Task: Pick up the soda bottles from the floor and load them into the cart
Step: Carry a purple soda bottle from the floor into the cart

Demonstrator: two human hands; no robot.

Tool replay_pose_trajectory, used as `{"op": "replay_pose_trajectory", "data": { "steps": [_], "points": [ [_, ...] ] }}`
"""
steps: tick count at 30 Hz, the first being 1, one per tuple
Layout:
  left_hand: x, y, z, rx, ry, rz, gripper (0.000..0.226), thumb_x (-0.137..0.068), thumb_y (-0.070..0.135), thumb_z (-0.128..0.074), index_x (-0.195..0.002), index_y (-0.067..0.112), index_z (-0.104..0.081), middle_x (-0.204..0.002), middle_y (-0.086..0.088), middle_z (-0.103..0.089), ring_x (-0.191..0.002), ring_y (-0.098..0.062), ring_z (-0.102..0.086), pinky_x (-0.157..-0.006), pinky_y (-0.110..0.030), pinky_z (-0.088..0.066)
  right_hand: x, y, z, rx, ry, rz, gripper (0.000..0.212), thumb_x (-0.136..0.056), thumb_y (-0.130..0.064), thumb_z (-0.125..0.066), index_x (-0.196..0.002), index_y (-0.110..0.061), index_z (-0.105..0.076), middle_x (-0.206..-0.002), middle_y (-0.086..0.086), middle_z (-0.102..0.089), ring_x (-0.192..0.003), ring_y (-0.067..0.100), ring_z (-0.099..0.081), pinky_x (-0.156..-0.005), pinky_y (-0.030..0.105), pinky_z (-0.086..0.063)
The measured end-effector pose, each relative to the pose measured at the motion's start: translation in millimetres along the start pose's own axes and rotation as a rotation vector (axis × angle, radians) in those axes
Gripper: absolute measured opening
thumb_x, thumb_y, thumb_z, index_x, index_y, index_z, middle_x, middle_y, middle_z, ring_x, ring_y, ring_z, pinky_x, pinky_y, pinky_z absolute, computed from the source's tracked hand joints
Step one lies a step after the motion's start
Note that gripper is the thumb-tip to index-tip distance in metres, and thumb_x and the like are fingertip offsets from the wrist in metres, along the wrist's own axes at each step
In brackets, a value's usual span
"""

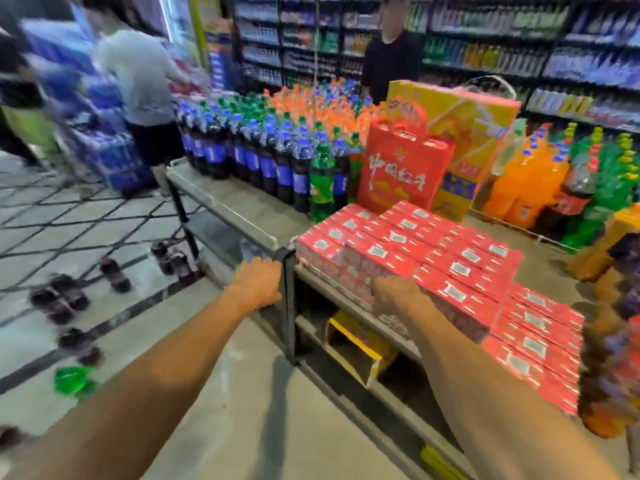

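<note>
Gripping the cart corner, left hand fingers clamped; right hand on packs, fingers unclear; bottles lie left of cart.

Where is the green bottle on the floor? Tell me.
Head view, lower left: the green bottle lies on the floor beside dark bottles, left of the left forearm.

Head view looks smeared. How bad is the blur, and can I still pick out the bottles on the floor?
Head view: motion blur throughout, worst at the side edges; the dark bottles on the floor are smears, the green bottle a blob, yet both locatable; left hand and right hand sharper; lighting even; wide-angle bends the floor lines.
</note>
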State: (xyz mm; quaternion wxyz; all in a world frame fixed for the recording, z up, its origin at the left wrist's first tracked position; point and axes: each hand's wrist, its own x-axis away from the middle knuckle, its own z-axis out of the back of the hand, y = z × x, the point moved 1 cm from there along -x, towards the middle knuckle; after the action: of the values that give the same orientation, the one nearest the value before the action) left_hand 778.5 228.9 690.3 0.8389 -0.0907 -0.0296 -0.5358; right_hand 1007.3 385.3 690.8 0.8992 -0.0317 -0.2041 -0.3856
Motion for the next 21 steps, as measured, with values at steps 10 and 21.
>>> {"op": "replay_pose_trajectory", "data": {
  "steps": [10, 21],
  "points": [
    [74, -161, -60, 0.095, -0.152, 0.426, 0.052, -0.089, 0.046, -0.069, -0.129, 0.015, -0.055, -0.136, -0.010, -0.057, -0.125, -0.030, -0.053, -0.098, -0.042, -0.049, -110, -146, 27, 0.067, -0.074, 0.389, 0.066, -0.090, -0.057, -0.071, -0.141, -0.021, -0.050, -0.140, 0.009, -0.060, -0.125, 0.034, -0.060, -0.100, 0.046, -0.052],
    [89, -322, -118, 0.142, -0.151, 0.658, 0.050, -0.087, 0.045, -0.071, -0.125, 0.016, -0.057, -0.130, -0.008, -0.062, -0.117, -0.027, -0.060, -0.090, -0.040, -0.053, -190, -350, 47, 0.141, -0.067, 0.604, 0.066, -0.098, -0.054, -0.060, -0.148, -0.015, -0.044, -0.146, 0.014, -0.057, -0.128, 0.035, -0.058, -0.097, 0.043, -0.049]
  ]
}}
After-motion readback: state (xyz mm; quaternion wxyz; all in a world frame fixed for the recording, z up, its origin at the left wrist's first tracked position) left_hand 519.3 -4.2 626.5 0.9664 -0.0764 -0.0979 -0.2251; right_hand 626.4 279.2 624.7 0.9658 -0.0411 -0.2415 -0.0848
